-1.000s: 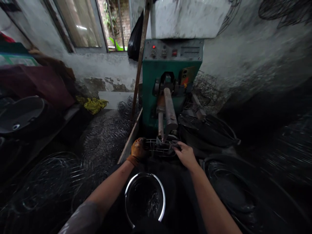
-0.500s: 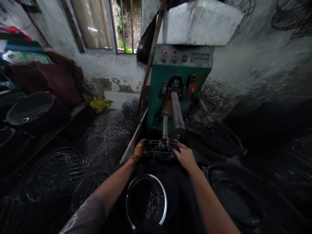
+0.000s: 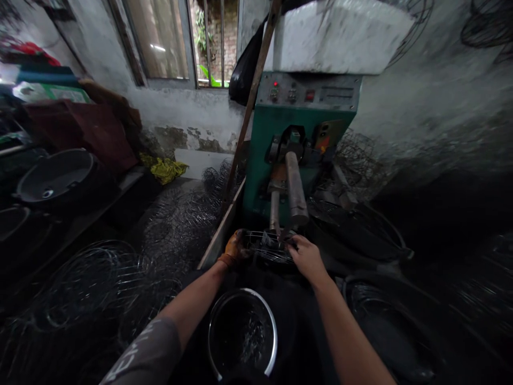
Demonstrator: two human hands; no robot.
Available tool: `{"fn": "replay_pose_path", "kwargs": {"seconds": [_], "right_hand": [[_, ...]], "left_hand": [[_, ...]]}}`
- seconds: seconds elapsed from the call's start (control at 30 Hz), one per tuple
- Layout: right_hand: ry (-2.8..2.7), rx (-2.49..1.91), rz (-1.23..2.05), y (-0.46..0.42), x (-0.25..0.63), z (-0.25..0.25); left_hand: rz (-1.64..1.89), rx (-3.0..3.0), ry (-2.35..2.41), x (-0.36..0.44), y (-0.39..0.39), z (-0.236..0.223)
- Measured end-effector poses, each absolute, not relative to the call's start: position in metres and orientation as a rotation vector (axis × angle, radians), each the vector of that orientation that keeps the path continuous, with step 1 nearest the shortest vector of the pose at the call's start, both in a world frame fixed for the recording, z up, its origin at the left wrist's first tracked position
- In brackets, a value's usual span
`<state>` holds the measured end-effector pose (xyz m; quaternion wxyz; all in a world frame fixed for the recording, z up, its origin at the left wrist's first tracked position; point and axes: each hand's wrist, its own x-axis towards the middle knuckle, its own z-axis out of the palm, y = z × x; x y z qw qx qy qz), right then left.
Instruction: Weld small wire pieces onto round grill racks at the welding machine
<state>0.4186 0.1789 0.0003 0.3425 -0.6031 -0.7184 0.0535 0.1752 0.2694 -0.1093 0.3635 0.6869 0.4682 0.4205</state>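
My left hand [image 3: 235,247], in a dirty orange glove, is closed around the left side of a round wire frame [image 3: 276,255]. My bare right hand [image 3: 305,255] pinches at the frame's right side; whether it also holds a small piece is too dark to tell. The frame is held below the thick upper arm [image 3: 295,187] of a green machine [image 3: 260,128] that looks like a spot welder. A thinner lower arm [image 3: 274,211] reaches down to the frame, close to both hands. Nearer to me, a round bowl [image 3: 242,331] with a shiny rim holds small loose wire pieces.
Heaps of wire frames [image 3: 172,219] lie to the left, with wire rings [image 3: 92,278] nearer. Black basins [image 3: 56,176] stand farther left. A dark tub [image 3: 388,331] is at the right. A slanted bar [image 3: 250,96] rises beside the machine, and a white foam box [image 3: 336,37] rests on top.
The view has shifted slightly, so the machine and window appear a little farther right. Both hands keep hold of the wire frame, in nearly the same place under the arms.
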Motion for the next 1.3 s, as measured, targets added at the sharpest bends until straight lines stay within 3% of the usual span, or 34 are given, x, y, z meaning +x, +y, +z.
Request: {"fn": "replay_pose_path", "kwargs": {"seconds": [0.13, 0.27, 0.43, 0.73, 1.3], "right_hand": [[-1.603, -1.514, 0.215, 0.162, 0.434, -0.009], [-1.203, -1.653, 0.249, 0.148, 0.464, -0.035], [-1.206, -1.771, 0.304, 0.158, 0.472, -0.048], [-1.433, -1.784, 0.232, 0.143, 0.466, -0.029], [-1.698, -1.734, 0.477, 0.075, 0.464, 0.0]], "left_hand": [[1.015, 1.99, 1.204, 0.165, 0.263, -0.096], [0.981, 2.429, 1.026, 0.158, 0.248, -0.051], [0.87, 2.697, 1.017, 0.187, 0.233, -0.009], [0.697, 2.678, 1.181, 0.205, 0.249, -0.021], [0.852, 2.215, 0.93, 0.167, 0.229, -0.047]]}}
